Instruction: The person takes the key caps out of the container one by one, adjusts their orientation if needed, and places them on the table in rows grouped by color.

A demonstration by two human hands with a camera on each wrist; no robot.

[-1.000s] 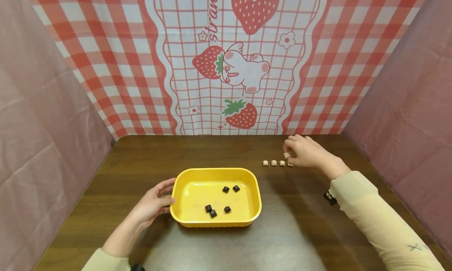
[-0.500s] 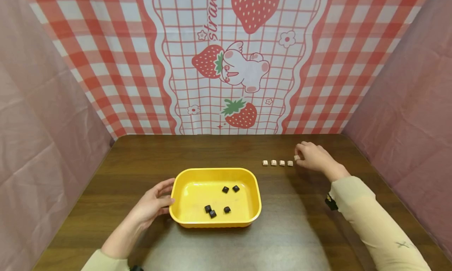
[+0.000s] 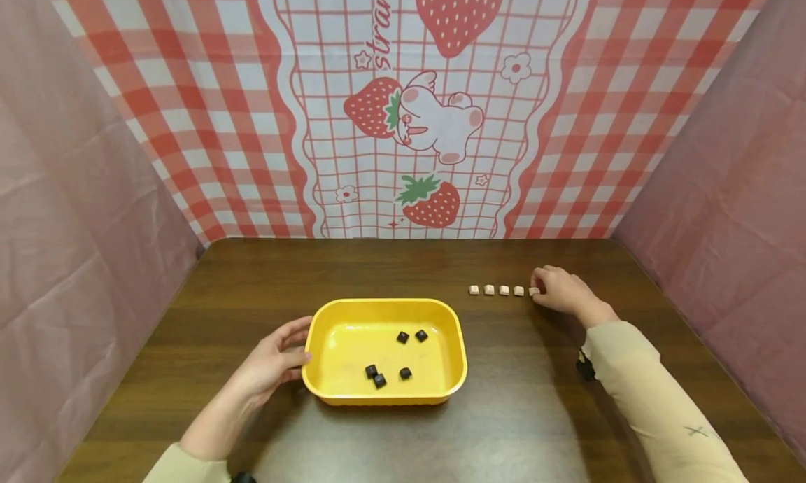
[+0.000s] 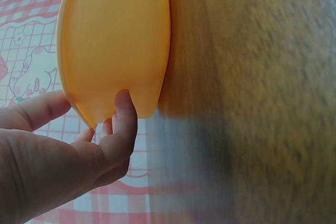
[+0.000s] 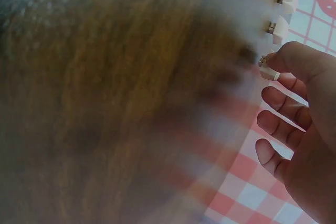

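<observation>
At the table's left, my left hand (image 3: 267,364) holds the left side of a yellow plastic tray (image 3: 384,400). In the left wrist view, its thumb meets the tray's rim and a fingertip (image 4: 124,100) lies against the outer wall. Far right, my right hand (image 3: 563,290) pinches a cream keycap (image 3: 534,292) between thumb and finger, low at the right end of a row of cream keycaps (image 3: 504,290). In the right wrist view, the pinched keycap (image 5: 269,72) is partly covered by the thumb, while the other fingers are spread apart from it.
Several black keycaps (image 3: 379,381) lie scattered on the tray floor. A red-checked strawberry cloth (image 3: 434,119) hangs along the back edge of the brown wooden table (image 3: 264,273). Pink cloths (image 3: 711,210) hang at both sides.
My right hand has moved right and down with the pinched keycap, from above the row to its right end. My left hand and the tray stay put.
</observation>
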